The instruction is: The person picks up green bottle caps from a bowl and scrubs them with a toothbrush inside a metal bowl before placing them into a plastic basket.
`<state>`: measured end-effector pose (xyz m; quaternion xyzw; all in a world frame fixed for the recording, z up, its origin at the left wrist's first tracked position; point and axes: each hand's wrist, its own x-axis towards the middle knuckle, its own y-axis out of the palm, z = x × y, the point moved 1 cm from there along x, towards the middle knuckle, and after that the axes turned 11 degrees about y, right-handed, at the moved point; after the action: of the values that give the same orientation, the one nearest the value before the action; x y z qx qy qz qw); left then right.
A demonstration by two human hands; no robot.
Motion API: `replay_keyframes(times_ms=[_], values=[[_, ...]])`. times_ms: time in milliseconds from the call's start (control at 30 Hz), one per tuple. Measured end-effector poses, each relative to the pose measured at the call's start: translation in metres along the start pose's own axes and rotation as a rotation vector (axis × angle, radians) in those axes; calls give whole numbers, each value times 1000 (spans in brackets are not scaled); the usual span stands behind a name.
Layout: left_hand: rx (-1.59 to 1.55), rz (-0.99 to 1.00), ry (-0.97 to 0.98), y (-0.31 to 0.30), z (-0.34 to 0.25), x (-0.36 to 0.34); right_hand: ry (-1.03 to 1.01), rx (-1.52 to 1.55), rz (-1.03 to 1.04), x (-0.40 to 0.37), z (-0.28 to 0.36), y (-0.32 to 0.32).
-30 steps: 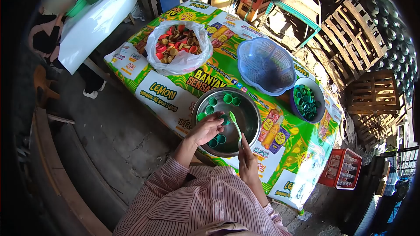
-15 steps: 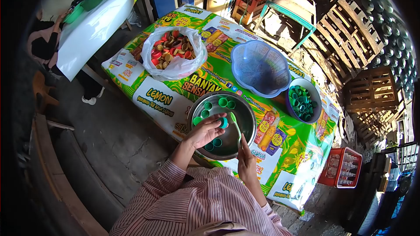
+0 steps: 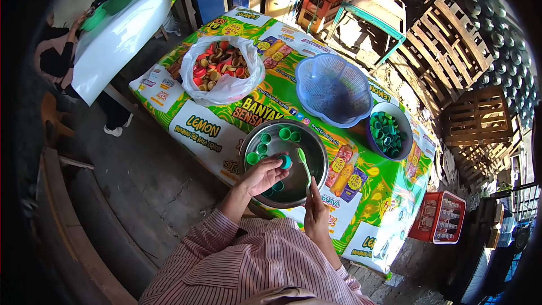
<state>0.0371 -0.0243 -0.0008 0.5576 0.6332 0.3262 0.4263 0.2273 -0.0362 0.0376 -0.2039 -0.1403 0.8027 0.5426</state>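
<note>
Between the fingertips of my left hand is a teal bottle cap, held over a steel basin. My right hand grips the lower end of a slim light-green toothbrush; its head points up, just right of the cap and apart from it. Inside the basin, several green bottle caps lie along the left and upper sides, and others sit partly under my left hand. The bottom of the basin looks dark and shiny.
On the patterned table cover stand a plastic bag of red and tan caps, a blue basket and a bowl of green caps. A red crate of bottles is at right. Another person is at far left.
The toothbrush head has shifted slightly away from the cap, leaving a wider gap. My left hand, with the cap, has dropped a little lower. The whole view has moved slightly.
</note>
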Motion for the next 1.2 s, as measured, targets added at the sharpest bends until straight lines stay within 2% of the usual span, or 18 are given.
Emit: replay_keyframes(times_ms=[33, 67, 133, 200, 333, 400, 433, 533, 567, 600, 667, 800, 833, 867, 933, 1033, 1133, 1200], values=[[-26, -5, -13, -4, 0, 0, -100, 17, -18, -1, 0, 1], [-24, -8, -15, -8, 0, -1, -96, 20, -17, -3, 0, 2], [-102, 28, -50, -10, 0, 0, -5, -43, 77, -5, 2, 3], [-93, 20, -31, -8, 1, -1, 58, -26, 64, -3, -1, 2], [-62, 77, -2, 1, -3, -2, -135, -23, -20, -6, -1, 4], [-44, 71, 13, -1, -2, -1, 17, -4, 62, -4, -4, 5], [-30, 60, 26, -3, 0, -1, -48, -13, -7, -2, -3, 5], [-29, 67, -4, -10, 1, -1, -159, -53, -4, -4, 3, 3], [-68, 81, -8, -10, 1, 0, -62, -108, 79, -5, 5, 1], [-66, 86, -5, -10, 0, 0, -68, -108, 76, -4, 3, 2], [-69, 66, -6, -9, 0, -1, -30, -5, -18, 1, -4, 3], [-57, 110, -20, -8, -2, 0, -103, -129, 84, -5, 1, 2], [-56, 73, -11, -8, -1, -1, -15, -22, 87, -2, -1, 4], [-58, 69, -13, -9, -1, -2, 15, -64, 17, 1, 0, 2], [-113, 88, 41, -5, -2, -1, -190, -77, -80, 4, -4, 2], [-109, 70, 43, -5, -4, 0, -134, -177, 87, -5, 4, -1], [-118, 57, 45, -4, -1, -2, -26, -55, -21, 1, 6, 0], [-124, 42, 32, -5, -1, -2, -71, -50, -54, -1, 7, 0]])
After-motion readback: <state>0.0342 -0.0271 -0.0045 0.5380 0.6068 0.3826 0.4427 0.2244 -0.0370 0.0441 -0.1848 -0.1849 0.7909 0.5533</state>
